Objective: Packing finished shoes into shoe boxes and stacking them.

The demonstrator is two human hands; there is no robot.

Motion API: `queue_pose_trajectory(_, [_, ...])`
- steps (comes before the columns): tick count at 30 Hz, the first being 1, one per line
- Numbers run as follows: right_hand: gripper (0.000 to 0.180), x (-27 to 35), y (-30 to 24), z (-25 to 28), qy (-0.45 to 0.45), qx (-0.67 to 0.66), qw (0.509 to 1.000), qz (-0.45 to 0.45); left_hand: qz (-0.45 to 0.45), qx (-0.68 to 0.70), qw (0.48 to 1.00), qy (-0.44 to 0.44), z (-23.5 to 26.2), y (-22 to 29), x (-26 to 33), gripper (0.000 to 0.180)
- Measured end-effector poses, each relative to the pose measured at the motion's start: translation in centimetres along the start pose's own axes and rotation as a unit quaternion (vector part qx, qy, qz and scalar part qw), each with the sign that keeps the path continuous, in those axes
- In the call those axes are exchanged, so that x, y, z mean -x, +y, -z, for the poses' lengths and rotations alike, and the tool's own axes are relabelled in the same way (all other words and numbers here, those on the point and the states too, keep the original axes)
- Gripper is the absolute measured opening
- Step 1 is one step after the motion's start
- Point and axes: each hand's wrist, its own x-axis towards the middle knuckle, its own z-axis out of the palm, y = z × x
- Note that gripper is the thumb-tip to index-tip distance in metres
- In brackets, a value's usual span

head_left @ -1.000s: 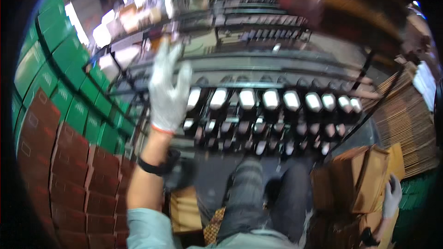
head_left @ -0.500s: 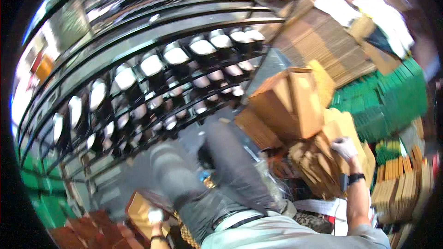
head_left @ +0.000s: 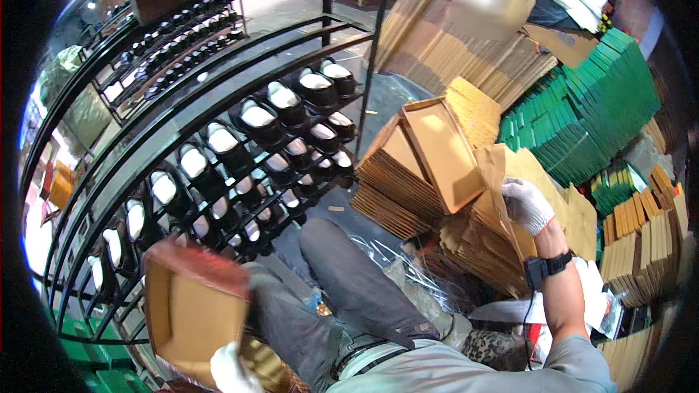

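My left hand [head_left: 231, 369], in a white glove, grips the near edge of an open cardboard box [head_left: 193, 313], tan inside and reddish outside. The box is tilted up beside my left leg and blurred by motion; some of the fingers are hidden. On the right, my right hand [head_left: 528, 204], also in a white glove, is closed at the edge of a brown paper sheet [head_left: 492, 175], which stands up from a pile of brown paper [head_left: 480, 244]. Just beyond it lies a shallow tan box lid [head_left: 444, 153] on stacked cardboard pieces [head_left: 393, 204].
A black metal rack [head_left: 370, 65] holds rows of black shoes [head_left: 256, 118] with white stuffing. Stacks of green flat boxes [head_left: 582, 116] and brown flat cardboard [head_left: 466, 36] stand at the far right. Upright tan cardboard pieces [head_left: 641, 247] are at the right.
The cardboard box has risen and swung left in my left hand. My right hand has moved slightly left onto the paper sheet, which now stands up. The view has turned.
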Motion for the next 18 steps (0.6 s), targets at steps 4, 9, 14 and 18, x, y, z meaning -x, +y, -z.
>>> queue_pose_trajectory(4, [0.011, 3.0, -3.2, -13.2, -0.106, -0.062, 0.992, -0.014, -0.119, 0.033, 0.992, -0.011, -4.6, 3.2, -6.6, 0.025])
queue_pose_trajectory(9, [0.025, 2.1, -0.1, -27.1, -0.255, 0.088, 0.956, 0.116, 0.089, 0.5, 0.848, -0.152, -6.0, 9.1, -10.5, 0.057])
queue_pose_trajectory(14, [0.027, 1.7, -3.8, -39.1, -0.357, 0.259, 0.857, 0.266, 0.269, 0.609, 0.743, -0.075, -7.7, 13.9, -13.5, 0.042])
queue_pose_trajectory(18, [0.04, -16.2, -8.6, -40.3, 0.018, 0.319, 0.803, 0.503, 0.398, 0.585, 0.707, -0.013, -6.9, 6.9, -10.1, 0.023])
